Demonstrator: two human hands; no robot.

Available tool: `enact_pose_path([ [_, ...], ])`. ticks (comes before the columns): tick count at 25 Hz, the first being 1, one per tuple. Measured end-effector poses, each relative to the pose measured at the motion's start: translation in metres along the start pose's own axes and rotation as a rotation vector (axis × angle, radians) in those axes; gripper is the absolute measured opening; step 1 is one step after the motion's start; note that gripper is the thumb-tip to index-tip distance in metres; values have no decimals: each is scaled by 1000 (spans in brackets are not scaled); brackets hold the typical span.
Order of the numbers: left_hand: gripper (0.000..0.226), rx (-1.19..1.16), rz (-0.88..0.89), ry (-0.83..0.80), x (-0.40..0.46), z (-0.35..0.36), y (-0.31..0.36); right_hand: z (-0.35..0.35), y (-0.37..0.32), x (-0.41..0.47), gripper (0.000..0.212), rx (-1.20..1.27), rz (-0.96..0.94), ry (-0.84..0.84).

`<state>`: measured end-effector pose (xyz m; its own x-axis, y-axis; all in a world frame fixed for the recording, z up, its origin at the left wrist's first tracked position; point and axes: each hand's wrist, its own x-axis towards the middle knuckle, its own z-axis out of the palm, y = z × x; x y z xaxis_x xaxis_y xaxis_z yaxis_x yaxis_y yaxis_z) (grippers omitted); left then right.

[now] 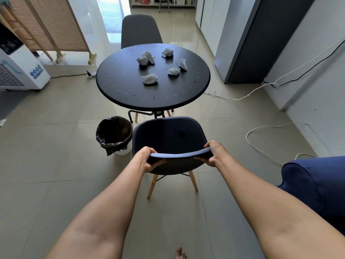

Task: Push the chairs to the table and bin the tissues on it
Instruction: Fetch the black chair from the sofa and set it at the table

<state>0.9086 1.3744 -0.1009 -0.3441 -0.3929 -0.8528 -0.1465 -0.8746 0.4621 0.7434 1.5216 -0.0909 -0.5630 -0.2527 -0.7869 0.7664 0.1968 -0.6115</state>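
Both hands, left hand (149, 159) and right hand (212, 153), grip closed on the near chair's (168, 135) backrest; next, a straight push toward the round desk (119, 79).

Both forearms are bare to the frame's edge — no sleeves, watch or rings on the left hand (147, 159) or right hand (214, 153) — and one bare foot (181, 253) shows below.

Five crumpled white tissues (149, 78) lie on the round black metal table (119, 85). One dark plastic chair (168, 135) stands before it, another dark chair (140, 30) behind. The bag-lined round bin (114, 134) sits left of the near chair.
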Motion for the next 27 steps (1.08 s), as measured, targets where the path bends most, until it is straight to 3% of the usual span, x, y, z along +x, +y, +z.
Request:
enact_pose_path([
  [10,21,50,-22,78,-10,-7,0,2,6,-17,39,11,49,11],
  [19,50,319,126,24,-74,-52,-5,22,67,-78,59,-251,-331,148],
  [23,51,428,226,59,-107,-120,-9,57,128,-118,44,-431,-464,156],
  [27,44,599,297,160,-134,-204,-14,102,191,-149,21,-796,-580,54],
])
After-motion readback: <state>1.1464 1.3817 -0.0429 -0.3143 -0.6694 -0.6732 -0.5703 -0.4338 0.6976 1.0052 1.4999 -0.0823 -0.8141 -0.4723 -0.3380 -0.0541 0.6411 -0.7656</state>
